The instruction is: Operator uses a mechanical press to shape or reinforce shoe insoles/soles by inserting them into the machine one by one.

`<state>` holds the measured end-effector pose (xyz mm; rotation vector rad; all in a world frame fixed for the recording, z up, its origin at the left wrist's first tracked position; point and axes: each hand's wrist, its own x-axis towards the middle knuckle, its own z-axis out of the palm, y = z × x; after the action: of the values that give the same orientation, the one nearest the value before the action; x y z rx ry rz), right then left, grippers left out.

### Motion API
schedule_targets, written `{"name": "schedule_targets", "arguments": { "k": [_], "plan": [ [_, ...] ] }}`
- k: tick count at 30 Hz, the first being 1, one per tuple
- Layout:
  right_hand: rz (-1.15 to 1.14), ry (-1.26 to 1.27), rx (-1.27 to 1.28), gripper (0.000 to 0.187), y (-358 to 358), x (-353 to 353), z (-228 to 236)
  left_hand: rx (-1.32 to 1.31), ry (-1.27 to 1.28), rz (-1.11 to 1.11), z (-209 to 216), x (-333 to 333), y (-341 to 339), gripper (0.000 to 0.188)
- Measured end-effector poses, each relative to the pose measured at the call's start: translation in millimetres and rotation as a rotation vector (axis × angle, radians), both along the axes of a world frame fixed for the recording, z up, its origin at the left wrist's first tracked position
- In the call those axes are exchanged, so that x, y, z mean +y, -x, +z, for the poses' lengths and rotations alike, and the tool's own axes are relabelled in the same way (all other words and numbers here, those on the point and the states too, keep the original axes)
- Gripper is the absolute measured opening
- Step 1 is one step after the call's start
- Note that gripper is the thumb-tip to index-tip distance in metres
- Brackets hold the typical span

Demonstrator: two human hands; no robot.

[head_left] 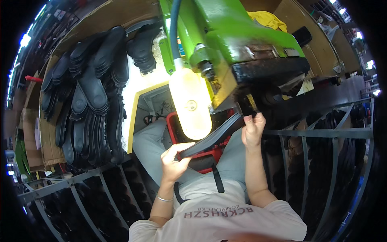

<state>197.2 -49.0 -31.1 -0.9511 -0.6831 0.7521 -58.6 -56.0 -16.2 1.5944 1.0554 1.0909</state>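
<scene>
A black shoe sole [213, 137] stretches between my two hands, tilted up toward the right. My left hand [174, 162] pinches its lower left end between thumb and fingers. At the upper right end, my right hand [253, 129] grips the sole close under the dark working head of a green machine [242, 36]. Whether the sole touches the machine there is hard to make out. A glowing white lamp [190, 105] hangs just above the sole's left half.
Stacks of black soles [90, 92] fill a cardboard box [50, 141] at left. A red bin [174, 125] stands between my knees. Metal racks [318, 133] with dark soles flank me on both sides. A yellow cloth [268, 20] lies behind the machine.
</scene>
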Motion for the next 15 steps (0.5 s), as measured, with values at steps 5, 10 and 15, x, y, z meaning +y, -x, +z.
{"name": "schedule_targets", "arguments": {
  "k": [5, 10, 15],
  "plan": [
    [-0.043, 0.068, -0.179, 0.024, -43, -6, 17, 0.272, 0.062, -0.091, 8, 9, -33, 0.029],
    [-0.768, -0.040, -1.073, 0.026, -126, 5, 60, -0.474, 0.641, -0.294, 17, 15, -103, 0.017],
    [-0.845, 0.384, -1.588, 0.034, -189, 18, 82, -0.380, 0.382, -0.276, 39, 46, -197, 0.021]
  ]
}}
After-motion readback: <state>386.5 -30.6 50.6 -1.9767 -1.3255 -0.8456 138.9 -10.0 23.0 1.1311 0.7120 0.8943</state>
